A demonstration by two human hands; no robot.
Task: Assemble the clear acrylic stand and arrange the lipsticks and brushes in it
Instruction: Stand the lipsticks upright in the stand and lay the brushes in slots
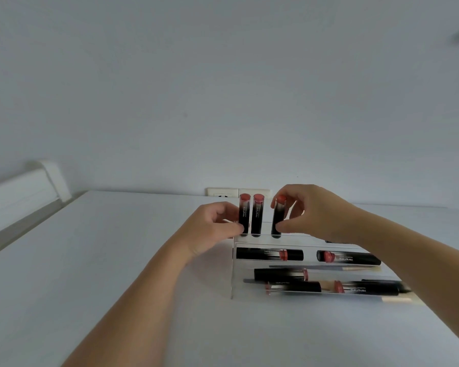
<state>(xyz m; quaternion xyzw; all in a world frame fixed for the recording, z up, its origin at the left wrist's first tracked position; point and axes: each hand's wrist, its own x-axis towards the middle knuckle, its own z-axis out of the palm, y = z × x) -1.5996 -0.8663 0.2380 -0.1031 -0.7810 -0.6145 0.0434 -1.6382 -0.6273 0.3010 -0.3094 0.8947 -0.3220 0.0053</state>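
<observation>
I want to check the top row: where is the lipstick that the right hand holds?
In the head view, the lipstick stands upright right of two others, right hand pinching it.

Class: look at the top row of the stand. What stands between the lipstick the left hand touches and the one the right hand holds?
One upright lipstick stands between them, in the head view.

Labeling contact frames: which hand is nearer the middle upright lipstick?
Left. The left hand grips the leftmost lipstick, right beside the middle lipstick. The right hand pinches the third lipstick, across a gap.
</observation>
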